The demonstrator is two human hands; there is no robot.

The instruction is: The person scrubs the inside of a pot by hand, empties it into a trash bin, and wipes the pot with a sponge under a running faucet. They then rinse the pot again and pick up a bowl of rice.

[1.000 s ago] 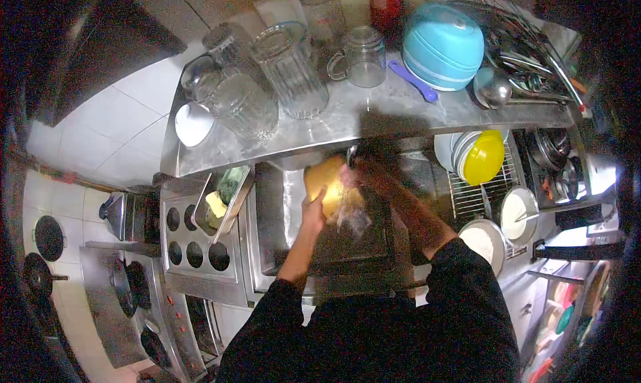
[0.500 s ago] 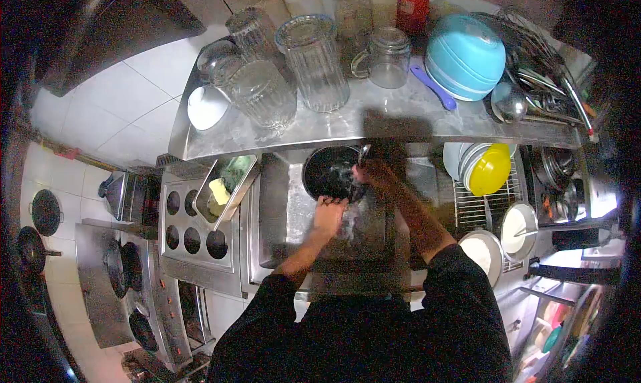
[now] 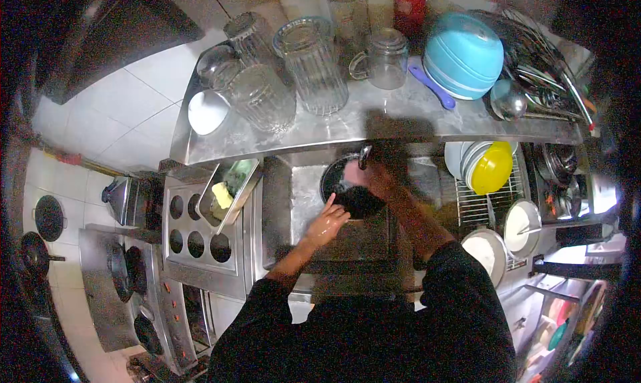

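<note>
A round black pan [image 3: 360, 201] is tilted in the steel sink, under the tap [image 3: 364, 156], with a pale wet gleam inside it. My left hand [image 3: 327, 223] grips the near left rim, its fingers lying over the edge. Inside the pan, close below the tap, is my right hand [image 3: 360, 174]. It is smeared by motion and shadow, so its fingers and anything in them cannot be made out.
Glass jugs [image 3: 314, 69], a glass mug [image 3: 387, 59], blue bowls [image 3: 464, 56] and a purple spoon [image 3: 434, 88] stand on the shelf above. Left of the sink, a metal tray [image 3: 237, 206] holds a yellow sponge [image 3: 222, 195]. A yellow bowl [image 3: 491, 169] rests on the right rack.
The pan has shifted right and tilted in the sink. My left hand has moved with its rim, and my right hand has come further into the pan.
</note>
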